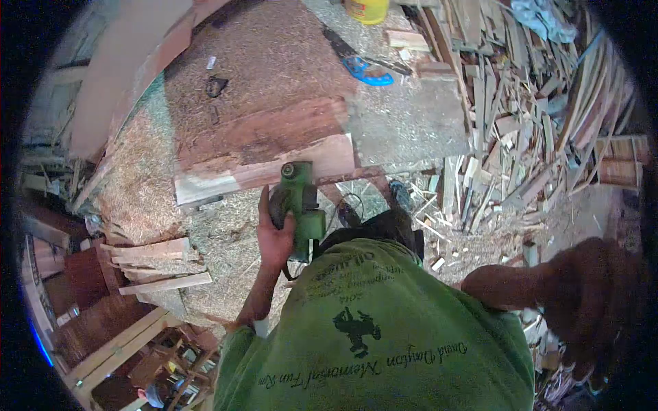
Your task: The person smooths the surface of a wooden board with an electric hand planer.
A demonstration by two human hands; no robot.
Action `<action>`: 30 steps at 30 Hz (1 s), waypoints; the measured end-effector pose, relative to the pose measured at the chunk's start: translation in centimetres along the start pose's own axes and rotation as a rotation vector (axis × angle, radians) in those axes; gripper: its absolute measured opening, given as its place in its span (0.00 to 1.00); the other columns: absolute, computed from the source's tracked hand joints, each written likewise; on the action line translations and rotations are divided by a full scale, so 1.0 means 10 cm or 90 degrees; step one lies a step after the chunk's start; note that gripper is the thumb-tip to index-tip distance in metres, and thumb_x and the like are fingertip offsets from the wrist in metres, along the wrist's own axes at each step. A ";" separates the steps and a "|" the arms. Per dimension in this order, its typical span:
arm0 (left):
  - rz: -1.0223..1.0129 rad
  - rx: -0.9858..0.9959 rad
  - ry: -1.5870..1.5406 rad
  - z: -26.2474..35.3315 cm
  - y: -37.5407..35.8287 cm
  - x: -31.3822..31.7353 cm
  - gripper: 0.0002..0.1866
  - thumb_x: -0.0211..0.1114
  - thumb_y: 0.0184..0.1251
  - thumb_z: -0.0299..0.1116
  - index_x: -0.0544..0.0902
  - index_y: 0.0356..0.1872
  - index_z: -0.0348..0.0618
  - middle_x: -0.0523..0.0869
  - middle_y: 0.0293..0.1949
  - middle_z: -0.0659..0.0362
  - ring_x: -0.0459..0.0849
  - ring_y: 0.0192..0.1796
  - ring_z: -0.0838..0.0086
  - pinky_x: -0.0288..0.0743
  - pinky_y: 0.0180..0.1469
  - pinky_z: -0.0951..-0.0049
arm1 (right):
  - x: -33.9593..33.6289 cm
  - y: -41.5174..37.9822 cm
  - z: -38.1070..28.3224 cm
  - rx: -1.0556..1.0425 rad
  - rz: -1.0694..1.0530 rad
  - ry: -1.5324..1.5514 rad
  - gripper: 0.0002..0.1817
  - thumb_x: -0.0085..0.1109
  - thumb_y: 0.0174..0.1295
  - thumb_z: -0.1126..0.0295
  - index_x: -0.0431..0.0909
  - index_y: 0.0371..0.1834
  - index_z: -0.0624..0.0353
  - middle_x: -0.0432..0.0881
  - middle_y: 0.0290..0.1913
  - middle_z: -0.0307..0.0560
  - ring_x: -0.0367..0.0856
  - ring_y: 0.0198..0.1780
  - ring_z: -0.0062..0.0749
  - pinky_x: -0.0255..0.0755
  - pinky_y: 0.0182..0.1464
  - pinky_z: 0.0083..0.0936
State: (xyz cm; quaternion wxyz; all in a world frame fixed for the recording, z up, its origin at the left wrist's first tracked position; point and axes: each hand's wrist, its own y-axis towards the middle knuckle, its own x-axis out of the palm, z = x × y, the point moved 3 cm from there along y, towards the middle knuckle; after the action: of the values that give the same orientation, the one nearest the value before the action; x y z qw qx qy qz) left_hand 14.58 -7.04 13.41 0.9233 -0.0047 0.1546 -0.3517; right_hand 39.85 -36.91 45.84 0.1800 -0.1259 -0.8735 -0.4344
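My left hand (275,236) is wrapped round the dark handle of a green electric planer (299,205). The planer's front end is at the near edge of a wooden board (301,156), whose surface is pale along that edge and reddish brown and rough behind it. My right hand (588,312) is raised at the far right, close to the camera and away from the planer. It is dark and blurred, so whether its fingers hold anything is hidden.
A blue-handled saw (370,74) lies beyond the board, near a yellow bucket (368,9). Many wood offcuts (510,130) are heaped on the right. Cut boards (161,264) lie at the left. Shavings cover the floor round my feet (399,194).
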 end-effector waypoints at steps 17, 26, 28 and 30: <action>0.321 0.025 -0.061 -0.25 0.87 0.70 0.45 0.69 0.75 0.37 0.51 0.82 0.32 0.63 0.77 0.36 0.67 0.77 0.49 0.62 0.77 0.58 | 0.23 0.91 1.85 0.210 0.047 -0.229 0.22 0.60 0.72 0.60 0.77 0.62 0.64 0.83 0.54 0.48 0.80 0.53 0.33 0.76 0.55 0.32; 0.412 -0.101 0.276 -0.80 0.98 -0.24 0.31 0.53 0.83 0.49 0.64 0.82 0.54 0.79 0.61 0.33 0.83 0.57 0.39 0.78 0.58 0.45 | -0.70 -1.27 4.52 0.704 -0.045 -0.562 0.28 0.54 0.80 0.47 0.72 0.67 0.59 0.81 0.54 0.47 0.81 0.52 0.30 0.77 0.54 0.30; 0.446 -0.164 0.402 -0.99 1.28 -0.77 0.34 0.57 0.81 0.48 0.62 0.82 0.53 0.74 0.67 0.34 0.81 0.60 0.39 0.79 0.59 0.45 | -0.71 -1.30 4.69 0.723 0.006 -0.493 0.22 0.57 0.79 0.51 0.74 0.61 0.59 0.81 0.46 0.44 0.82 0.44 0.26 0.78 0.47 0.27; 0.533 -0.104 0.559 -1.46 1.58 -1.17 0.35 0.55 0.80 0.51 0.62 0.82 0.48 0.68 0.74 0.33 0.69 0.73 0.33 0.66 0.73 0.40 | -0.74 -1.15 4.73 0.785 -0.005 -0.428 0.19 0.58 0.79 0.54 0.74 0.58 0.59 0.81 0.39 0.40 0.81 0.37 0.23 0.77 0.40 0.25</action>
State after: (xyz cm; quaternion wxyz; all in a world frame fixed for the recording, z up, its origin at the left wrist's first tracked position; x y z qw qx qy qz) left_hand 12.32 13.91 0.96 0.8299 0.1313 0.5357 0.0845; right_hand 32.47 -6.12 8.13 -0.0629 -0.1254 -0.9692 0.2024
